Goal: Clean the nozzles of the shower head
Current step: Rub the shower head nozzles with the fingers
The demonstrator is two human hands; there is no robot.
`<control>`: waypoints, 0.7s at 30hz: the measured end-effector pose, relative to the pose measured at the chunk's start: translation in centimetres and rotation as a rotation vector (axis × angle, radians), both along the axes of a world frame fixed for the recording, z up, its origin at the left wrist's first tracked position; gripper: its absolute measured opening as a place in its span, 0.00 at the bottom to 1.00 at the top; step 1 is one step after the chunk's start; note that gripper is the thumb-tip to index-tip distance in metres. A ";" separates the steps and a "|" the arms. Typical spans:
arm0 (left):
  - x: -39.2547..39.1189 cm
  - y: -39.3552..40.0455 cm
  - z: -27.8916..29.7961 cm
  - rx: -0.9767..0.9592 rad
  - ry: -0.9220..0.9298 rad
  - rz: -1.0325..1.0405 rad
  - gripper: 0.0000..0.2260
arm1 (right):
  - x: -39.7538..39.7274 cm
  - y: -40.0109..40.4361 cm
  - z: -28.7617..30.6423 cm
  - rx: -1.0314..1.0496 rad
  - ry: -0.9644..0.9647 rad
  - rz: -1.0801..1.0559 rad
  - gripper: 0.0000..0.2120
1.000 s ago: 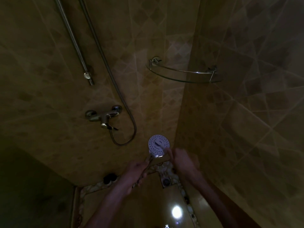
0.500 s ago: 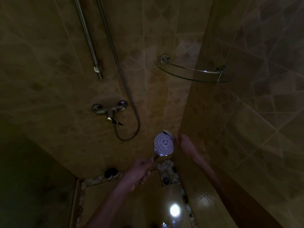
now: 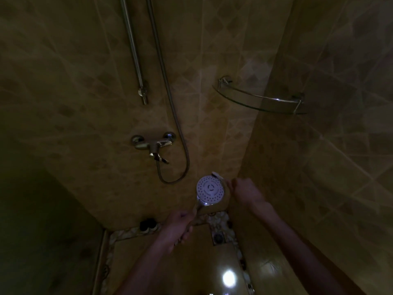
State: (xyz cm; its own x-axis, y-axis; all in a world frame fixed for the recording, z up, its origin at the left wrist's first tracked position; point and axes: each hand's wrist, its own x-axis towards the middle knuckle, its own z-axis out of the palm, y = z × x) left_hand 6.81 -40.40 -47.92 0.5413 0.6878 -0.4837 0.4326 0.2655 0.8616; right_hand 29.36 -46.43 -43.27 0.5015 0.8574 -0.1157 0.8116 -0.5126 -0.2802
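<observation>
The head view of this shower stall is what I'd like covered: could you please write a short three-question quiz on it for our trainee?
1. True or false: the left hand grips the handle of the shower head.
2. Where does the small white brush sit in relation to the nozzle face? A) across its centre B) at its upper right edge C) on the floor
3. Fill in: the glass corner shelf hangs on the wall ____ the right hand.

Key
1. True.
2. B; the right hand grips it there, off the face.
3. above.
</observation>
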 end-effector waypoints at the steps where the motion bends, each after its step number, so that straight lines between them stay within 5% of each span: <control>1: -0.2 0.2 0.2 -0.010 -0.005 0.019 0.17 | 0.3 0.3 0.3 0.052 0.010 -0.027 0.21; 6: -0.8 2.1 1.3 -0.038 -0.103 0.102 0.19 | 2.2 1.7 5.0 0.328 0.155 -0.099 0.19; 13: -0.1 3.7 2.5 -0.064 -0.182 0.174 0.13 | 6.0 4.2 14.7 0.557 -0.002 0.004 0.12; 17: 1.1 4.3 3.6 -0.035 -0.206 0.175 0.19 | 9.9 6.3 18.7 0.668 -0.070 0.028 0.13; 21: 2.1 4.7 4.4 -0.030 -0.234 0.195 0.18 | 15.6 8.7 21.0 0.612 -0.215 -0.023 0.13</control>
State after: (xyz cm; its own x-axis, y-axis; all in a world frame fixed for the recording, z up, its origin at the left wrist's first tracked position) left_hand 8.87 -35.65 -43.56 0.4998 0.7767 -0.3833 0.1621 0.3509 0.9223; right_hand 44.94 -37.72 -22.25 0.4780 0.7250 0.4958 0.8729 -0.3294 -0.3599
